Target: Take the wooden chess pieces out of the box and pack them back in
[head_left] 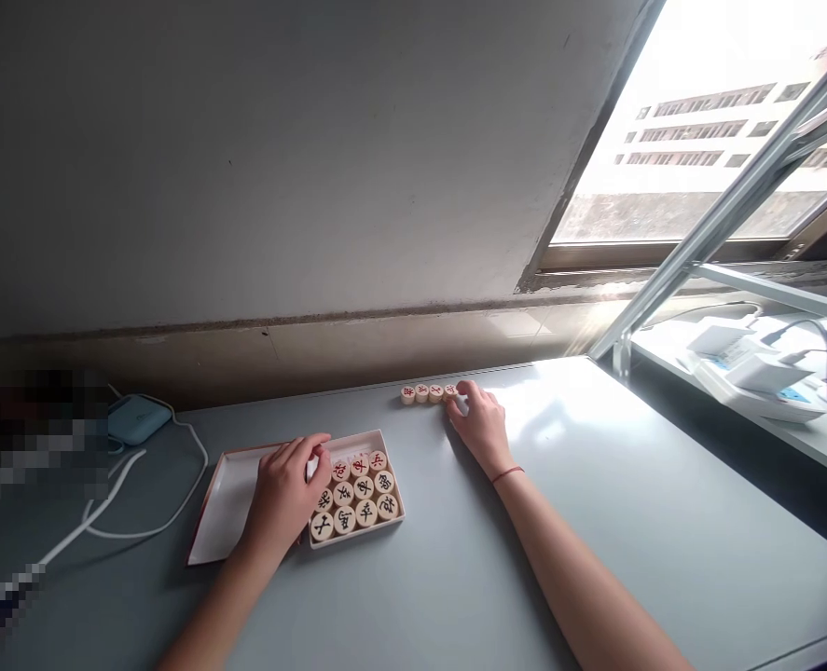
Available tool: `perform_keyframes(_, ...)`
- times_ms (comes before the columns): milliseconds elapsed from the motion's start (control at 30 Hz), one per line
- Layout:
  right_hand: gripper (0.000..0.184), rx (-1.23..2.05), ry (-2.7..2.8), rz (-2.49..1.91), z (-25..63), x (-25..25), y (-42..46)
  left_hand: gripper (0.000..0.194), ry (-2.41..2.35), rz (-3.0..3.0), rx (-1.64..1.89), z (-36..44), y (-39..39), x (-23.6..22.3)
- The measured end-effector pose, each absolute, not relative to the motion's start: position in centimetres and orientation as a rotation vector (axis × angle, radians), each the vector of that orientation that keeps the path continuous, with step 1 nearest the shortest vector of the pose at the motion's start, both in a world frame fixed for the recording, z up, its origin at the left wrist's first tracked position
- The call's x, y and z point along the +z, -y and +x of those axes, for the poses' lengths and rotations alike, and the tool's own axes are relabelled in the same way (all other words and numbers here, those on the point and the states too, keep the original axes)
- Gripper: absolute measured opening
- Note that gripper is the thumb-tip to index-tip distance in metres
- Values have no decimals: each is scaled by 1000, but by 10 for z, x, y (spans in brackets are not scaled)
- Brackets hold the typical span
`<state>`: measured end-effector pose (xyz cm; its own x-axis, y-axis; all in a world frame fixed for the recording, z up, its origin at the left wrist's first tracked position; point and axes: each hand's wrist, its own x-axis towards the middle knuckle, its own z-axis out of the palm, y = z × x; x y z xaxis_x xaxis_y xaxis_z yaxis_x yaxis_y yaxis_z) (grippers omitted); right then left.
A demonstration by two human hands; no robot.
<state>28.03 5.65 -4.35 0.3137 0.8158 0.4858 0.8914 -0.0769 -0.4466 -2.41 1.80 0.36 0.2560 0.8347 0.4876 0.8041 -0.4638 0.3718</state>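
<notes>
Round wooden Chinese chess pieces with red and black characters sit in rows in an open white box (pixel 397 491). My left hand (pixel 287 485) is over the box's left end, its fingers curled and thumb close to the index finger; what they pinch, if anything, is hidden. Farther back, a short row of red-marked Chinese chess pieces (pixel 421 393) lies near the table's back edge. At the row's right end, my right hand (pixel 479 424) has thumb and fingers around the last Chinese chess piece (pixel 450 392), which touches or nearly touches its neighbour.
The box lid (pixel 221 517) lies inner side up, left of the box. A blue case-like object (pixel 138 419) and white cables (pixel 147 535) are at the left. Behind the grey table (pixel 447 596) stands a wall; a white shelf rack (pixel 699 252) holding white devices is at the right.
</notes>
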Motion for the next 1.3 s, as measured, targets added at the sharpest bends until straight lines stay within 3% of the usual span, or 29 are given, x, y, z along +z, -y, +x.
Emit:
perform_keyframes(100,17,-160,1520,-1751,267,-33,-49,21,-1688,2517,891,-25,-17,3)
perform_keyframes(267,17,248,1781,-1389,221,-12,-22,22,-1801,2597,618,-31,-14,3)
perform_keyframes(400,17,398,1917,-1312,194,-4,-5,25,-1569,2632,589,-41,-12,7)
perform_keyframes(800,14,298,1884,-1120,180,1,3,18,-1459,2318,860,-41,-11,18)
perform_keyframes(1000,29,233,1984,-839,163,12,16,28,-1335,1839,950,-13,8,25)
perform_keyframes(1133,20,266,1855,-899,168,9,11,28,-1356,1870,932,-11,10,25)
perform_keyframes(1300,7,211,1663,-1371,205,-12,-14,27,-1552,2270,1024,-34,-6,17)
